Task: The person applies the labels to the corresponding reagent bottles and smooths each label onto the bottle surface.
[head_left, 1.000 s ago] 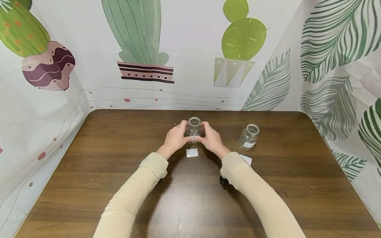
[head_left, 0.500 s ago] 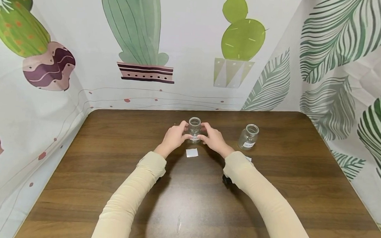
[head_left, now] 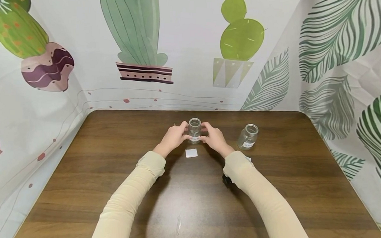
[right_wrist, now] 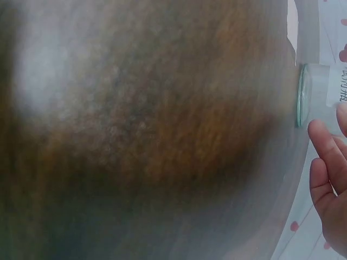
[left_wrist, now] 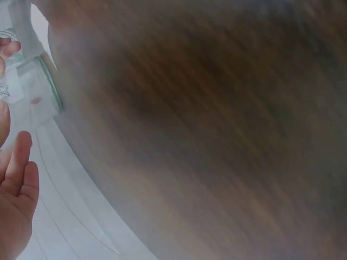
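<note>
A clear glass jar (head_left: pixel 194 129) with an uncapped mouth stands upright near the back of the table, a white label (head_left: pixel 194 138) with dark writing low on its front. My left hand (head_left: pixel 174 136) holds it from the left side, the thumb at the label's left end. From the other side my right hand (head_left: pixel 216 139) holds the same jar, thumb at the label's right end. The left wrist view shows the jar (left_wrist: pixel 40 95) close to the left fingers. In the right wrist view, the jar's base (right_wrist: pixel 304 97) lies just beyond the right fingertips.
A second labelled glass jar (head_left: pixel 248 137) stands to the right. A small white paper piece (head_left: pixel 191 153) lies in front of the held jar; another paper piece (head_left: pixel 248 159) is mostly hidden by the right sleeve. A patterned wall covering (head_left: pixel 193 61) rises behind the brown table (head_left: pixel 186 190).
Both thumbs have drawn apart from the middle of the label toward its ends, so more of the label shows. The right forearm has moved slightly right, covering more of the right paper piece.
</note>
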Demonstrator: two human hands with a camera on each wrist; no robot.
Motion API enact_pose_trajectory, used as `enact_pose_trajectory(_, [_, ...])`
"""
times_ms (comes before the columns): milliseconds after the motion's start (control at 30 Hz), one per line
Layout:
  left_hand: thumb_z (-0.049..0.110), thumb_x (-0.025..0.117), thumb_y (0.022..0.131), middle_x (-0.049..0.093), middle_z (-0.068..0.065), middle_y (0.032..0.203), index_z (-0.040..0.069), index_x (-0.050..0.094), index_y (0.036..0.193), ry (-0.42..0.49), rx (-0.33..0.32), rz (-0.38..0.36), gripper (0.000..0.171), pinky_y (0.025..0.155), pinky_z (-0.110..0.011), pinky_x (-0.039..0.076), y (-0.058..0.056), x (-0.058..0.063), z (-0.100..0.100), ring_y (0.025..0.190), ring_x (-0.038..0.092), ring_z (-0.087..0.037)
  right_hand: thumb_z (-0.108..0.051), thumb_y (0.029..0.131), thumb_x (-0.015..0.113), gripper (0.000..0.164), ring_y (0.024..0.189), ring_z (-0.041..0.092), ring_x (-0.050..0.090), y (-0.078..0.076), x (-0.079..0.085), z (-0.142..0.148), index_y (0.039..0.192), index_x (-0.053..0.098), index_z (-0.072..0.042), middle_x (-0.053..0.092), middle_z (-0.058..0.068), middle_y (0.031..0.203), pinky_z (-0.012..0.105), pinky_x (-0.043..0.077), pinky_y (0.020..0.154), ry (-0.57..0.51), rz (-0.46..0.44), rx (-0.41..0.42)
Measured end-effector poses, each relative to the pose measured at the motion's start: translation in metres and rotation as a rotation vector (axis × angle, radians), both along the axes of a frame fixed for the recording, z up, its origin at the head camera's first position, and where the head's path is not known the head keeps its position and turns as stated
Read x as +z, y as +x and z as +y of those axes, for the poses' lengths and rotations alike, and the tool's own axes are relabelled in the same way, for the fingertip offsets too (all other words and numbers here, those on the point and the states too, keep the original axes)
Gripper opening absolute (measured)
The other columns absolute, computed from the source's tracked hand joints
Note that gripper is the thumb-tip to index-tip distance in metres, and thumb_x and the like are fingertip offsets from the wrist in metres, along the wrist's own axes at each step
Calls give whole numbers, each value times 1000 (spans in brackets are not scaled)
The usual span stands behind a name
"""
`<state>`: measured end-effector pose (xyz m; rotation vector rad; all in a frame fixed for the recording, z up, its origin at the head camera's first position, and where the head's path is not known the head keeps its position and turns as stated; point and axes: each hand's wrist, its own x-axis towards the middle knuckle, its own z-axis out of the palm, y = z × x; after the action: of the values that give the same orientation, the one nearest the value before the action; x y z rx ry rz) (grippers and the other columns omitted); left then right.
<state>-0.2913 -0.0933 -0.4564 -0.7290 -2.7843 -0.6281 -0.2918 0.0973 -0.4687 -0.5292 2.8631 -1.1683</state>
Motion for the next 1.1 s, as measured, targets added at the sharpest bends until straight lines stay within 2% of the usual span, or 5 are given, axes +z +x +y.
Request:
enact_pose_trajectory(267, [25, 69, 73, 67, -9, 92, 7, 45, 104, -52, -21, 15, 43, 71, -33, 49, 0, 0, -1, 79, 65, -19, -14, 74, 70, 56, 92, 28, 62, 1, -5, -1, 119, 38, -12, 63, 15, 106, 42, 47, 78, 62, 40, -5])
enact_pose_trajectory(433, [21, 71, 73, 63, -7, 93, 7, 42, 108, -68, -5, -11, 47, 71, -31, 48, 1, -1, 2, 79, 62, -18, -14, 73, 71, 57, 94, 30, 61, 2, -4, -3, 118, 37, -11, 62, 16, 107, 43, 46, 79, 81, 60, -2])
enact_pose_trajectory(600, [21, 73, 71, 58, -8, 95, 7, 39, 109, -87, 18, -22, 53, 72, -34, 48, 2, -4, 4, 82, 60, -22, -19, 72, 72, 60, 90, 28, 61, 3, -5, -7, 118, 34, -9, 62, 16, 105, 41, 46, 77, 121, 61, -4])
enact_pose_trajectory(867, [24, 73, 70, 57, -12, 99, 6, 36, 111, -101, 37, -42, 58, 73, -37, 48, 4, -5, 7, 84, 61, -27, -30, 70, 73, 68, 91, 26, 60, 5, -4, -14, 120, 32, -8, 61, 13, 105, 39, 46, 77, 141, 30, -59])
enact_pose_trajectory(1100, [25, 71, 73, 59, -11, 97, 5, 36, 108, -105, 22, -16, 53, 73, -36, 48, 4, -8, 6, 85, 61, -26, -21, 72, 72, 61, 87, 27, 61, 7, 0, -13, 118, 34, -7, 63, 15, 100, 39, 47, 74, 155, 61, -31])
